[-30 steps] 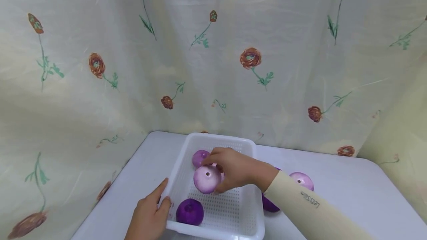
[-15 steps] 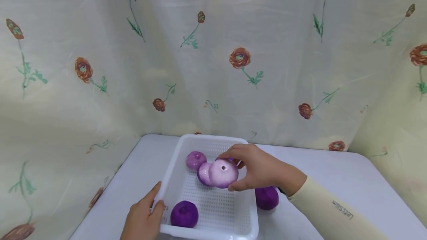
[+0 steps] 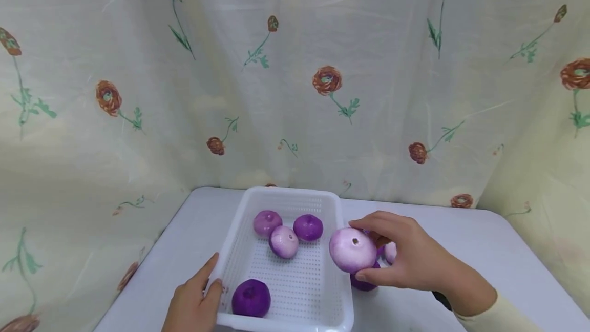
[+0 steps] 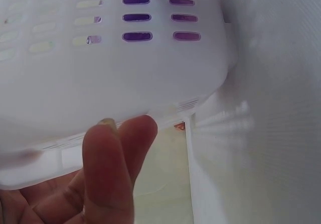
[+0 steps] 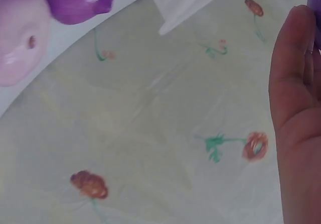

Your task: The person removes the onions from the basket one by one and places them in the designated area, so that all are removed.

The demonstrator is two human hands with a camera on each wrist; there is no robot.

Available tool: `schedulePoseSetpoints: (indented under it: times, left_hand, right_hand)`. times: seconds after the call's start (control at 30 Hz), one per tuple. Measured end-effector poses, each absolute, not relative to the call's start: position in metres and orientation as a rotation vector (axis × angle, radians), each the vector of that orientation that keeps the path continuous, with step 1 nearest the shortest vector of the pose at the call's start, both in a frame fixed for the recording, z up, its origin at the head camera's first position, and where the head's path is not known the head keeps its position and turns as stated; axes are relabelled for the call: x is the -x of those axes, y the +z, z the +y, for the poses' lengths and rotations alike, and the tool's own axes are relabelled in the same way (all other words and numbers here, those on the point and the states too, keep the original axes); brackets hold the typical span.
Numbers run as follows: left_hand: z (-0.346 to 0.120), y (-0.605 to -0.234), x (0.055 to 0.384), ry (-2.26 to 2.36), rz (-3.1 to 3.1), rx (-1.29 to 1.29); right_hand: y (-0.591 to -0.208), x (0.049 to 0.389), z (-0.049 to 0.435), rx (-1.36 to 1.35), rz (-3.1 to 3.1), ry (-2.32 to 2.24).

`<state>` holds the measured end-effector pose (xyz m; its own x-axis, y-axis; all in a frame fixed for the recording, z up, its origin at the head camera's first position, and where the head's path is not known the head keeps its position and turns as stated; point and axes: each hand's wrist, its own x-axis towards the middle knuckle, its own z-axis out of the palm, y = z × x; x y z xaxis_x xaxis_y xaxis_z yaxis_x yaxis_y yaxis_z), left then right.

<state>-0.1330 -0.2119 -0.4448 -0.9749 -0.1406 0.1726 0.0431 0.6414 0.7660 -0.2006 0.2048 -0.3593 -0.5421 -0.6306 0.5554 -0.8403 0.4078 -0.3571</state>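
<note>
A white perforated plastic basket (image 3: 299,283) stands on the table, and my left hand (image 3: 193,298) grips its left rim near the front corner. In the left wrist view the thumb (image 4: 108,169) lies against the basket's edge (image 4: 125,93). My right hand (image 3: 405,250) holds a pale purple onion (image 3: 351,251) between thumb and fingers, raised over the basket's right rim. Inside the basket, a light purple onion (image 3: 267,224), a dark onion (image 3: 308,227) and a half-white onion (image 3: 284,243) cluster at the back. Another dark purple onion (image 3: 251,298) sits in the front left corner.
Right of the basket, a dark onion (image 3: 365,283) and a pale onion (image 3: 390,252) lie on the white table (image 3: 465,250), partly hidden by my right hand. A flowered curtain (image 3: 295,91) hangs behind and along both sides of the table.
My right hand has lifted the pale onion from among those in the basket and carried it right, to the basket's right rim. My left hand keeps its grip. The head view has shifted slightly.
</note>
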Motion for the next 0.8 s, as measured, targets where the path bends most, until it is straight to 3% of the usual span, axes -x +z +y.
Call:
schedulePoseSetpoints:
  times: [0.37, 0.8]
  left_hand:
    - [-0.213, -0.444, 0.135, -1.221, -2.693, -0.109]
    - [-0.212, -0.444, 0.134, -1.215, -2.695, -0.116]
  right_hand:
    - [-0.398, 0.162, 0.260, -0.965, -2.354, 1.023]
    - [-0.433, 0.148, 0.284, -0.568, -2.413, 1.015]
